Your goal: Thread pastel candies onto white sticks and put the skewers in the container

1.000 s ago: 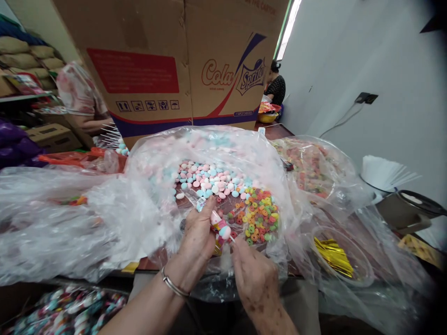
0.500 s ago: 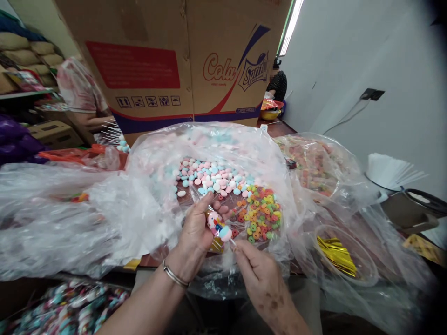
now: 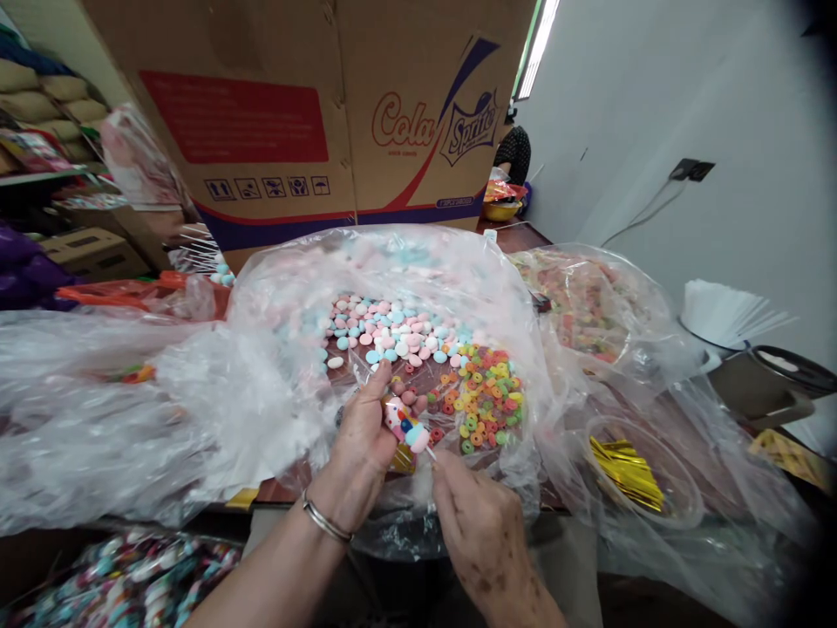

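Slightly drawn in toward the left palm since a second earlier, the candy skewer is held just above the open plastic bag, over the ring candies and pastel candies. The grip of the left hand is closed round its upper part, seemingly to steady it, while the grip of the right hand is pinched on the stick's lower end. Gold twist ties are kept near, in a bowl to the right.

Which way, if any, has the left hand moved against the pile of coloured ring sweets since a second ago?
No: the left hand stays just left of the coloured ring sweets, gripping the wrapped sweet stick.
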`<state>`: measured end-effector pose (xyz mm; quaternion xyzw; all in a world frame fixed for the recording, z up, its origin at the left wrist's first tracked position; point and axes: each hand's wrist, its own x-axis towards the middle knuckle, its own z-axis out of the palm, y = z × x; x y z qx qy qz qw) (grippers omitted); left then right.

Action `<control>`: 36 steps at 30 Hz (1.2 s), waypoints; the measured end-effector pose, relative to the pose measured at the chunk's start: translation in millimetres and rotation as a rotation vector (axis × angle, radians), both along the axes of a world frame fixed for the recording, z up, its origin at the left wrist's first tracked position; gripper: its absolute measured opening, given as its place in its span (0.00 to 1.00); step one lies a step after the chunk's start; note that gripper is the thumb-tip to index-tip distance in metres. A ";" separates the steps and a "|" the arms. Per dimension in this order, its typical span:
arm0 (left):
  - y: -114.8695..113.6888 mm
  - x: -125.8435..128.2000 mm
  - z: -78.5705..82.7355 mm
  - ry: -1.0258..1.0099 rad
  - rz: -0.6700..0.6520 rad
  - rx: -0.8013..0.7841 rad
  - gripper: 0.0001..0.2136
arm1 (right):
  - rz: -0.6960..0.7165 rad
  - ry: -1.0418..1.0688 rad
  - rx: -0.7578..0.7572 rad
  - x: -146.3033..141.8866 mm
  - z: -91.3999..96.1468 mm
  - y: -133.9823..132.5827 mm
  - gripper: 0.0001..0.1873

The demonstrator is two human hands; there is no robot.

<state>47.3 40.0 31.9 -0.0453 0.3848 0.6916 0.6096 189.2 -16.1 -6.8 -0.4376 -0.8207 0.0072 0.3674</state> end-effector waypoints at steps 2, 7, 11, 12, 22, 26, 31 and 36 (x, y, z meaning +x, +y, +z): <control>0.3 -1.7 2.4 0.000 0.003 -0.010 0.14 | 0.050 0.055 -0.223 4.5 3.3 -0.9 0.18; -0.5 -3.2 4.2 -0.030 -0.034 -0.025 0.14 | -0.002 0.061 -0.166 5.7 1.1 0.2 0.18; -0.7 -1.2 1.2 -0.020 -0.020 -0.041 0.15 | -0.102 -0.064 0.202 -0.6 -8.9 1.2 0.15; -0.5 -0.4 0.7 -0.015 -0.017 -0.041 0.15 | -0.119 -0.088 0.255 -1.9 -11.0 0.9 0.14; -10.6 26.4 -2.1 0.026 -0.062 0.017 0.15 | 0.043 0.329 -0.564 -6.6 -8.9 4.7 0.15; -18.2 30.5 -5.0 0.072 -0.113 0.046 0.09 | 0.121 0.730 -1.097 -7.8 -2.9 12.1 0.16; -9.4 7.7 4.3 0.092 -0.002 0.085 0.08 | 0.205 0.667 -1.129 -3.2 6.2 6.8 0.17; -0.5 -9.5 14.2 0.106 0.041 0.180 0.09 | 0.181 0.354 -0.636 10.5 4.8 -3.9 0.15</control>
